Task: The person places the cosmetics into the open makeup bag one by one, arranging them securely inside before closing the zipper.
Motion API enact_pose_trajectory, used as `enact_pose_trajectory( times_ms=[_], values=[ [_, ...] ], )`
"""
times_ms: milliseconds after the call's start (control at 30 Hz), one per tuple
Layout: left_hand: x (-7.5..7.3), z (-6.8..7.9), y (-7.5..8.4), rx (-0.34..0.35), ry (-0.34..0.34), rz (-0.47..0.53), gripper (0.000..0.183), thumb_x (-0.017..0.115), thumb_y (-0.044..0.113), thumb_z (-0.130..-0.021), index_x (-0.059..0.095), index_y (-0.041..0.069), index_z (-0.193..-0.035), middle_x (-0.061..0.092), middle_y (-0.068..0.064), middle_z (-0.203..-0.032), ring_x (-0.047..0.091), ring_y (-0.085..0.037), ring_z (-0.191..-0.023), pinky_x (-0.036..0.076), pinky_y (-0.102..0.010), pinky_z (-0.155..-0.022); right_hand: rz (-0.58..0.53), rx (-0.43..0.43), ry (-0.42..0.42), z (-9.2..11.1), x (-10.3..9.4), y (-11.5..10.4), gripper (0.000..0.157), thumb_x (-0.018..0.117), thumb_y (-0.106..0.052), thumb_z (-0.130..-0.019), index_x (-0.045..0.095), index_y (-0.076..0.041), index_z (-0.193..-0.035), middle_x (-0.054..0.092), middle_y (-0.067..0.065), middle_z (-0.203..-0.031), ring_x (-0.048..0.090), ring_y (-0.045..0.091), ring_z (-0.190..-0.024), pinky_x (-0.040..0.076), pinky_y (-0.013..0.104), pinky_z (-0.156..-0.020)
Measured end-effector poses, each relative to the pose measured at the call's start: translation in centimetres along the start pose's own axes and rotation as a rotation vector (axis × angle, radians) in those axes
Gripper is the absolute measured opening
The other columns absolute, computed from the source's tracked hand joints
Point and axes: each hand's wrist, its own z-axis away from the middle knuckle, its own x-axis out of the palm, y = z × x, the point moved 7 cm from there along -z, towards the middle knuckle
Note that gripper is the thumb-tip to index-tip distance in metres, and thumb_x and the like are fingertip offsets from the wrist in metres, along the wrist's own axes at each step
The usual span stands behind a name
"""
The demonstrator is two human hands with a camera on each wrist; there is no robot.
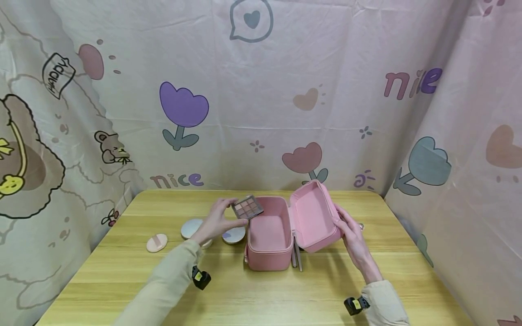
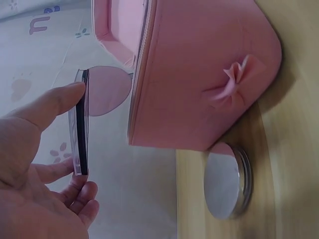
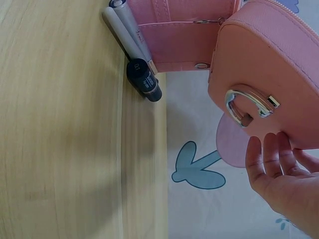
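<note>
My left hand [image 1: 216,222] pinches an eyeshadow palette [image 1: 248,208] between thumb and fingers. Several brownish pans face up through its cover. The palette is just above the left rim of a pink cosmetic case [image 1: 269,261], whose lid [image 1: 313,218] is swung back to the right. At the lid's outer edge, my right hand [image 1: 354,235] holds it tilted. In the right wrist view its fingertips [image 3: 270,144] touch the outside below a metal-trimmed handle [image 3: 249,105]; the thumb is hidden there. The left wrist view shows the palette [image 2: 81,124] edge-on and a bow [image 2: 237,82] on the case's side.
Left of the case lie a round compact [image 1: 234,235], another round white-topped item [image 1: 190,227] partly behind my left hand, and a powder puff [image 1: 157,243]. Slim cosmetic tubes [image 3: 130,37] and a black-capped one [image 3: 144,79] lie beside the case under the lid. A printed curtain [image 1: 244,113] surrounds the table.
</note>
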Motion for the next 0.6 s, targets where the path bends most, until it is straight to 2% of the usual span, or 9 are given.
enact_pose_trajectory(
  times_ms=[267,467,600],
  values=[
    [2.0,-1.9,0.7,-0.014,-0.058,-0.049,0.077,0.075,0.040,-0.067,0.042,0.011,-0.131,0.042,-0.014,-0.125,0.038,-0.030,-0.115,0.037,-0.052,-0.095,-0.009,0.024,0.028,-0.1,-0.2,0.2,0.052,0.041,-0.019,-0.094,0.022,-0.005,-0.140,0.026,0.020,-0.142,0.047,0.005,-0.113,0.042,0.013,-0.089],
    [3.4,-3.2,1.2,-0.009,-0.078,-0.081,0.077,0.076,0.037,-0.065,0.043,0.013,-0.131,0.040,-0.014,-0.129,0.034,-0.031,-0.120,0.033,-0.054,-0.098,-0.003,0.014,0.013,0.0,-0.2,0.2,0.053,0.040,-0.019,-0.094,0.021,-0.002,-0.140,0.024,0.022,-0.142,0.047,0.003,-0.113,0.042,0.012,-0.089],
    [4.1,-3.9,1.5,0.007,-0.095,-0.101,0.076,0.076,0.037,-0.065,0.044,0.014,-0.130,0.042,-0.013,-0.126,0.036,-0.030,-0.118,0.034,-0.052,-0.098,-0.005,0.006,0.005,0.0,-0.1,0.0,0.054,0.040,-0.019,-0.094,0.020,-0.001,-0.140,0.023,0.024,-0.142,0.047,0.004,-0.113,0.041,0.012,-0.089]
  ],
)
